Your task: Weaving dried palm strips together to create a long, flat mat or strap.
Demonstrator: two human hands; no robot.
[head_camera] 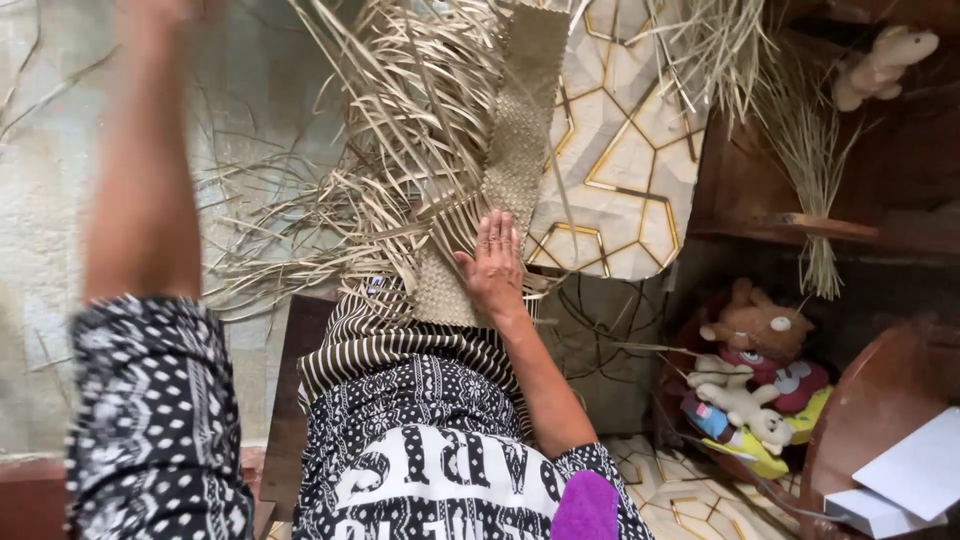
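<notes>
A long woven strip of dried palm leaf (520, 150) runs from my lap up the floor, with several loose straw strands (400, 130) fanning off its left side. My right hand (494, 262) lies flat on the strip's near end, fingers together, pressing it against my striped skirt (400, 340). My left arm (145, 170) is raised high at the left; its hand leaves the frame at the top edge, so I cannot see what it holds.
Patterned floor tiles (620, 160) lie to the right of the weave. A wooden shelf (800, 228) at right holds a bundle of dry straw (815, 170), with stuffed toys (750, 370) below. White paper (915, 470) sits at the lower right.
</notes>
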